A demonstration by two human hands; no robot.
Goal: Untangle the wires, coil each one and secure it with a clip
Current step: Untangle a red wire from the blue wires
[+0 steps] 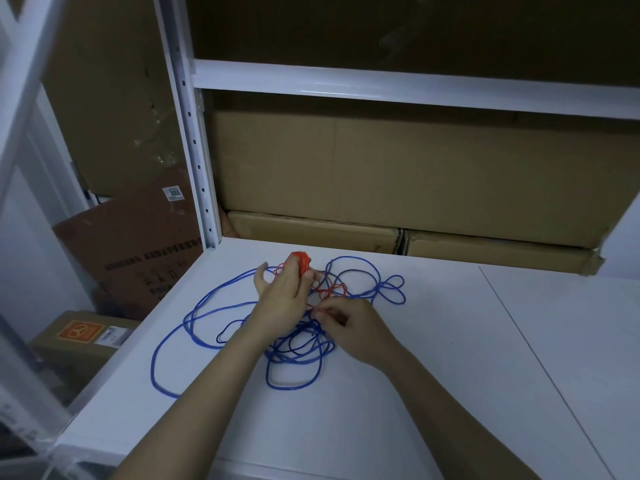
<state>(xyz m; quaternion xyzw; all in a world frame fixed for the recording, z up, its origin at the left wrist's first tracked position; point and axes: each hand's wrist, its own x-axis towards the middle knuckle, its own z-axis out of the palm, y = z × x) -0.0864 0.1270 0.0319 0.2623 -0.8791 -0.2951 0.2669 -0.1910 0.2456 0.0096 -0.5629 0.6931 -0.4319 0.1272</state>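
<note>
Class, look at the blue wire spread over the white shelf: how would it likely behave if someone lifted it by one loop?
The blue wire would probably sag and trail, since it lies in loose, uneven curves. It likely drags the red wire along, as their strands cross near the right hand. It seems light: thin strands on the white shelf.

White shelf surface [450, 341], white metal upright [194, 140], stacked cardboard boxes [398, 168], labelled carton [138, 244] leaning at left

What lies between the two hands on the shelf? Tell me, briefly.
In the head view, loose red wire runs from the coil wound on the left hand to the right hand, which pinches it. Blue wire loops lie beneath on the white shelf.
</note>
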